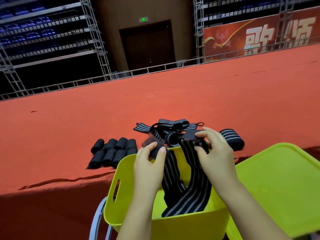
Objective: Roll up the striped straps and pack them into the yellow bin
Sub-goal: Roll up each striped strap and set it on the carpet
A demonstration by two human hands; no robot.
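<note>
A long black strap with grey stripes [188, 187] hangs in a loop down into the yellow bin [119, 210]. My left hand [149, 163] pinches one end of it at the bin's far rim. My right hand [214, 149] pinches the other end, a black tab, a little higher and to the right. Several rolled straps [112, 151] lie in two rows on the red cloth left of the bin. A loose tangle of unrolled straps [171, 129] lies just beyond my hands. One more rolled strap [232, 138] sits to the right of the tangle.
The bin's yellow lid [280, 184] lies flat to the right of the bin. A red-covered table [86, 110] stretches far ahead. A metal chair frame [98, 217] shows below the bin. Scaffolding, a door and a red banner stand beyond the table.
</note>
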